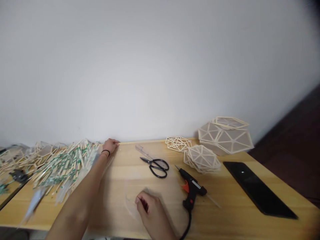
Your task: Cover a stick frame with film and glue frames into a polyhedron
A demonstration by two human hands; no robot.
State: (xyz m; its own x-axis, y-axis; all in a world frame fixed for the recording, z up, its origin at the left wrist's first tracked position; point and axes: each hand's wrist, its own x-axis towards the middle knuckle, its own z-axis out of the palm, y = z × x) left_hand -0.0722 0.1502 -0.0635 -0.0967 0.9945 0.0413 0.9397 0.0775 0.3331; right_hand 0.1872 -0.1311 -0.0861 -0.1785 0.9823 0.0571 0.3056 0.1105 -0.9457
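Note:
A thin translucent sheet (120, 180) is spread over the middle of the wooden table. My left hand (110, 145) reaches to its far left corner by the wall, fingers closed together there; their grip is partly hidden. Closer to me, my right hand (151, 208) is curled in a pinch, with a faint, lifted bit of the sheet at its fingertips. Black-handled scissors (158, 167) and a clear ruler (143, 150) lie on the sheet beyond my right hand. To the right of that hand is a black glue gun (191, 188) with an orange trigger.
Several wooden-stick frames covered with film (226, 135) lean by the wall at right, with a smaller stack (202, 158) and bare frames (178, 143) nearby. A black tablet-like slab (258, 188) lies at right. Wrapped chopsticks (71, 163) are heaped at left.

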